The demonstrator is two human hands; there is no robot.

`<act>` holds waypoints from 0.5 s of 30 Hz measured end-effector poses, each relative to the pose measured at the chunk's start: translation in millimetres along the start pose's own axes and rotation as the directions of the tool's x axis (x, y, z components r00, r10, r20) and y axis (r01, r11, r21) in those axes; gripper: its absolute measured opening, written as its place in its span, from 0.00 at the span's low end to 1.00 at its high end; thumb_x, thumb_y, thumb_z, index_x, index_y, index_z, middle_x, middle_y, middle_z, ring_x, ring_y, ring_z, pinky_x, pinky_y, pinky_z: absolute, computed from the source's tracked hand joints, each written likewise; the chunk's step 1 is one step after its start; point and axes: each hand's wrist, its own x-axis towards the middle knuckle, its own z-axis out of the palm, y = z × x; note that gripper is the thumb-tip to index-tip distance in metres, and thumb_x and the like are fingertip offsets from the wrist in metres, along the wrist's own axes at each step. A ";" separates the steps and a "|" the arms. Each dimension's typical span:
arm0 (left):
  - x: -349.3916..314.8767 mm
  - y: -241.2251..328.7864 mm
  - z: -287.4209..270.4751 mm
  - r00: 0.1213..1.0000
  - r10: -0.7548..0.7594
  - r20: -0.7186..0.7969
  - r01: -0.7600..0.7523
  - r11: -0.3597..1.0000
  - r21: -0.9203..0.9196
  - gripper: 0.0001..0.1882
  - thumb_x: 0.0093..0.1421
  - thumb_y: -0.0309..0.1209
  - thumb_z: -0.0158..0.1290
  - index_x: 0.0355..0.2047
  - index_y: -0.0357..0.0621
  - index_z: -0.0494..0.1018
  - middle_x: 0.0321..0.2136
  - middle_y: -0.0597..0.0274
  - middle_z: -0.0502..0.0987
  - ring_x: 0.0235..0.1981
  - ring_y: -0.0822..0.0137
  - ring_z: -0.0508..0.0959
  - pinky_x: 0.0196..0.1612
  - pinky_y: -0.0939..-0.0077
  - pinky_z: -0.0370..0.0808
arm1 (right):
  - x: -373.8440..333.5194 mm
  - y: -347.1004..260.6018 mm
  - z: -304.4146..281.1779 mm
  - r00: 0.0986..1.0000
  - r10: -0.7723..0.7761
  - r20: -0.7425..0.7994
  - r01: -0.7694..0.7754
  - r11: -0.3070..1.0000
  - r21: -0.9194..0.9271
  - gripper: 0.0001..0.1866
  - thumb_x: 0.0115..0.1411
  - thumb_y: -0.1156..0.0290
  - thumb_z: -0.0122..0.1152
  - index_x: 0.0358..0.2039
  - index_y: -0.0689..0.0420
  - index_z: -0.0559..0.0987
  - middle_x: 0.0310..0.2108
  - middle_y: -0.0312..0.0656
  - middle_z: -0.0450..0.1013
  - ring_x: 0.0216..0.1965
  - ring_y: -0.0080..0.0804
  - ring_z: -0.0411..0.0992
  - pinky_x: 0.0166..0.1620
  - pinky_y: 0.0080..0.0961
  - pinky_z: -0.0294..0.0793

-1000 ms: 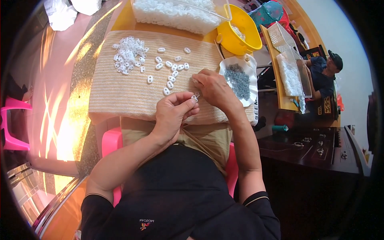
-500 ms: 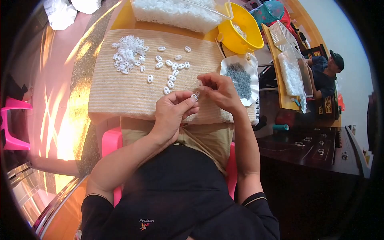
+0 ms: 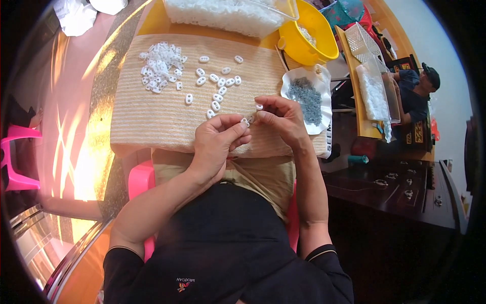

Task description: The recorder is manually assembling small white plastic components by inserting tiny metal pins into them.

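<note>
Over the striped cloth [image 3: 162,119], we see the left hand [image 3: 223,138] pinching a small pale piece [image 3: 245,122] and the right hand's [image 3: 284,120] fingers pinching a white oval piece [image 3: 259,107] (near it), a pose best served by a light, steady hold.

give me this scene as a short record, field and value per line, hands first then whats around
left hand: hand pinching a small pale part
right hand: hand holding a white piece
surface: striped tan cloth
loose on cloth: two-holed white ovals
upper left of cloth: pile of small white pieces
right side: wavy-edged white dish holding grey bits
beyond: yellow basin
</note>
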 end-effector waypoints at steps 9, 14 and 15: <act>0.3 2.0 0.7 1.000 -0.014 -0.007 0.014 1.000 -0.010 0.08 0.57 0.21 0.54 0.38 0.36 0.72 0.31 0.60 0.76 0.32 0.71 0.78 0.37 0.79 0.79 | -0.9 -0.3 5.2 1.000 0.025 0.011 -0.026 0.996 0.083 0.13 0.58 0.75 0.60 0.45 0.64 0.76 0.31 0.36 0.74 0.32 0.21 0.73 0.38 0.16 0.73; 0.3 4.1 1.7 0.999 -0.032 -0.015 0.032 0.999 -0.018 0.08 0.57 0.21 0.55 0.38 0.37 0.72 0.31 0.61 0.76 0.32 0.71 0.78 0.37 0.78 0.79 | -0.5 -1.2 10.2 0.999 0.003 -0.050 0.001 0.997 0.080 0.12 0.61 0.74 0.58 0.44 0.65 0.76 0.29 0.37 0.75 0.31 0.21 0.74 0.37 0.17 0.73; 0.3 4.3 1.9 0.999 -0.034 -0.016 0.034 0.999 -0.023 0.08 0.57 0.21 0.55 0.38 0.37 0.72 0.31 0.61 0.76 0.32 0.71 0.78 0.37 0.79 0.79 | -0.3 -1.0 11.0 0.999 0.006 -0.050 -0.002 0.997 0.082 0.12 0.61 0.74 0.58 0.44 0.65 0.76 0.29 0.37 0.75 0.31 0.21 0.74 0.37 0.17 0.73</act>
